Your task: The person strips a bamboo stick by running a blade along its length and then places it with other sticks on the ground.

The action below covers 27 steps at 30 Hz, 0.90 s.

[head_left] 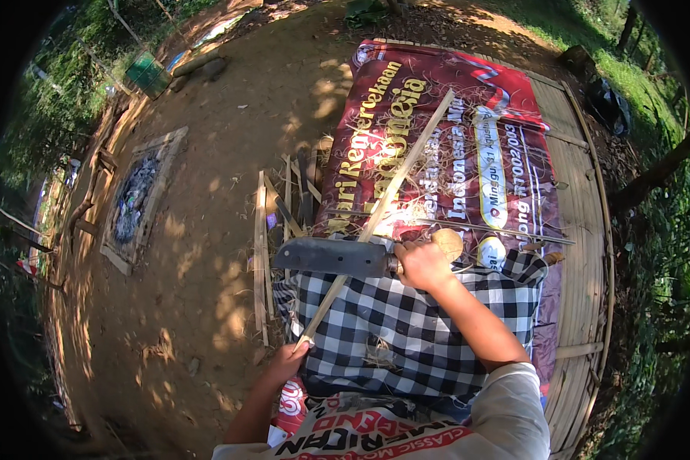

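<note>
In my right hand [425, 264] is a cleaver [330, 257], its wooden handle inside my closed fingers. The broad dark blade points left and lies across a long pale bamboo strip [408, 165]. My left hand [290, 360] grips the near end of that strip, low and to the left. From there the strip slants up and away to the right, over a black-and-white checked cloth [406, 322] on my lap and a dark red printed banner [406, 107]. Thin curled shavings [483, 165] are scattered over the banner.
The banner covers part of a bamboo-slat platform [571, 291]. Several split bamboo pieces [261, 253] stand or lie at its left edge. Two thin rods [506, 228] lie across the banner beyond my right hand. A framed ash pit [136, 195] is set in the dirt ground at left.
</note>
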Tool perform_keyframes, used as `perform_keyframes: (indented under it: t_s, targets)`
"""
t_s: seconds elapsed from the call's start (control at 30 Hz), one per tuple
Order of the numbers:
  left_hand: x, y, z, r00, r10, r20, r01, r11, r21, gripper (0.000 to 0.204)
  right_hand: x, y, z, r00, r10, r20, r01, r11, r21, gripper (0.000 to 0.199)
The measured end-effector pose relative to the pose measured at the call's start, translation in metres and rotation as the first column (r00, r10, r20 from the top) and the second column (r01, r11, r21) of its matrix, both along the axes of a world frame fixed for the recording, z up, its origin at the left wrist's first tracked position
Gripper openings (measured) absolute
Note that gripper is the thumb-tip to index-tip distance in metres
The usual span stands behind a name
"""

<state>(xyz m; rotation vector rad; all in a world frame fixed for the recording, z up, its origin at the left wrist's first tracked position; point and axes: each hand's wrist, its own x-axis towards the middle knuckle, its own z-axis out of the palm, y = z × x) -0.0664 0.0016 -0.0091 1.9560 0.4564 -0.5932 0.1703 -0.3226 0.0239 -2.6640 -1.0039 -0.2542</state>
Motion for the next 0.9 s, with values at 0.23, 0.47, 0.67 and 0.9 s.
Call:
perform_keyframes:
  t_s: [0.23, 0.47, 0.67, 0.9]
  targets:
    - [0.0, 0.013, -0.032, 0.999, 0.029, -0.022, -0.031, 0.993, -0.118, 0.041, 0.058, -0.061, 0.009, 0.883, -0.432, -0.185, 0.436, 0.9, -0.018, 0.029]
    - [0.011, 0.005, -0.022, 0.999, 0.011, -0.038, -0.014, 0.997, -0.078, 0.043, 0.012, 0.002, 0.022, 0.919, -0.267, -0.29, 0.28, 0.96, 0.003, 0.026]
    - [0.014, 0.003, -0.012, 0.999, 0.002, -0.052, -0.004, 0.999, -0.046, 0.044, -0.033, 0.063, 0.007, 0.939, 0.075, -0.336, -0.096, 0.994, -0.046, 0.023]
    - [0.015, 0.002, -0.013, 1.0, -0.016, -0.01, 0.017, 1.0, 0.02, 0.046, -0.033, 0.068, 0.014, 0.929, 0.092, -0.358, -0.142, 0.983, -0.115, 0.023]
